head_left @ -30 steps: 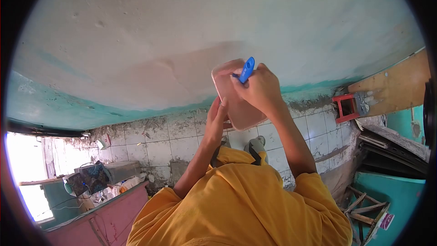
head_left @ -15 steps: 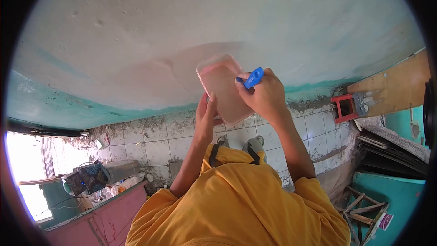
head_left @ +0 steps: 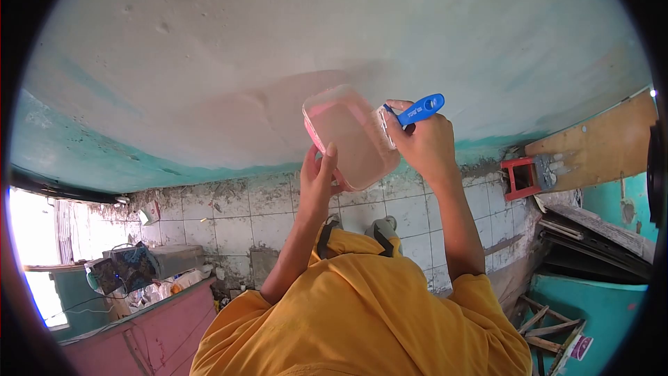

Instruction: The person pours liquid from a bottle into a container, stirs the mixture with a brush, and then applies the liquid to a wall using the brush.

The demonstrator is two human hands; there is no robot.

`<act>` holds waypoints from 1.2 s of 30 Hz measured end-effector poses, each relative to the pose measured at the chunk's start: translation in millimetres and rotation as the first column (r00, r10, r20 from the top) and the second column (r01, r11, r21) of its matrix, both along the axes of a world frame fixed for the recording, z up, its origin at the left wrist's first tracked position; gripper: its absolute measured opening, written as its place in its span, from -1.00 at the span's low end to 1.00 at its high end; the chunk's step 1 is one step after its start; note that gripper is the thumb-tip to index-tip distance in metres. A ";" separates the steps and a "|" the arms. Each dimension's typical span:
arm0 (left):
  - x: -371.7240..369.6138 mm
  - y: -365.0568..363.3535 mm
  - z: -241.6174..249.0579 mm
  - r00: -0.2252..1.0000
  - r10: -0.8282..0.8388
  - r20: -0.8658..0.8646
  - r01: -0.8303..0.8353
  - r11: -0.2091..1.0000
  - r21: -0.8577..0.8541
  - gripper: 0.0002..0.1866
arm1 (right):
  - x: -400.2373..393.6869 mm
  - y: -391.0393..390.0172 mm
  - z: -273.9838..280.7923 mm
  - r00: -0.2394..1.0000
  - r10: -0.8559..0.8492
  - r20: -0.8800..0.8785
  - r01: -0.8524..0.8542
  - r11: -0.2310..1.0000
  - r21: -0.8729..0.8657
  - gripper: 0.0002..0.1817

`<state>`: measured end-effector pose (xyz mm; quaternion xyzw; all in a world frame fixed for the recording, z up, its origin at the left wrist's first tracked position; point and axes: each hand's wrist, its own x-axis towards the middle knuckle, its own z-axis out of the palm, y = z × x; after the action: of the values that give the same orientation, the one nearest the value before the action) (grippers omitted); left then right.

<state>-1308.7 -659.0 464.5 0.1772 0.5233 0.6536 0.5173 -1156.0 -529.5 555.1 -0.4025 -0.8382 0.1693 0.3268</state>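
Note:
My left hand point(head_left: 321, 173) grips a pinkish plastic tub point(head_left: 346, 134) by its near left side, thumb on the rim and fingers underneath. Pale, greyish-pink paint covers the inside of the tub. In my right hand point(head_left: 426, 141) is a paintbrush point(head_left: 422, 108) with a blue handle that points up and to the right. Its paint-coated head lies at the tub's right rim, bristles toward the inside. Just beyond the tub rises the wall point(head_left: 278, 35), coated pale grey over turquoise, with the tub's shadow on it.
A red stool point(head_left: 520, 178) stands at the right beside a wooden board point(head_left: 591, 141). Stacked dark panels point(head_left: 591, 237) lean below it. White, dirty floor tiles point(head_left: 271, 202) run along the wall's foot. A pink counter point(head_left: 156, 331) with clutter is at the lower left.
My right hand has drawn the brush right and up from inside the tub to its right rim, so the brush head now shows. My left hand still holds the tub, slightly turned.

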 end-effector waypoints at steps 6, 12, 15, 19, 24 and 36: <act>1.4 -0.6 5.6 1.000 0.027 -0.015 -0.028 1.000 -0.007 -0.06 | 1.6 0.8 -0.1 0.996 -0.030 -0.083 0.028 0.999 -0.022 -0.74; 0.3 -5.3 -2.0 0.999 -0.008 -0.031 0.008 1.000 -0.004 -0.07 | 11.8 8.2 0.1 0.991 -0.109 -0.080 0.099 0.987 -0.128 -0.72; 0.4 -5.5 -1.7 1.000 -0.005 -0.015 0.005 1.000 -0.010 -0.08 | 18.1 13.8 -6.3 0.971 -0.182 -0.153 0.160 0.976 -0.149 -0.71; -1.6 -7.1 -3.9 1.000 -0.002 0.006 0.002 1.000 0.014 -0.11 | 33.7 35.4 -37.2 0.912 -0.241 -0.331 0.147 0.947 -0.285 -0.67; -3.0 -5.4 0.3 1.000 -0.004 -0.023 0.004 1.000 -0.025 -0.17 | 38.3 45.7 -60.0 0.583 -0.442 -0.682 -0.197 0.737 -0.647 -0.60; -4.9 -0.7 -6.6 0.996 -0.085 -0.025 0.085 0.996 0.008 -0.15 | 33.9 82.4 81.5 0.403 -0.040 -0.914 -0.498 0.828 -0.256 -0.66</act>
<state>-1313.6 -659.7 457.9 0.2099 0.5186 0.6311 0.5373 -1122.1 -447.1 636.6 -0.1950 -0.5110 0.6082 0.5753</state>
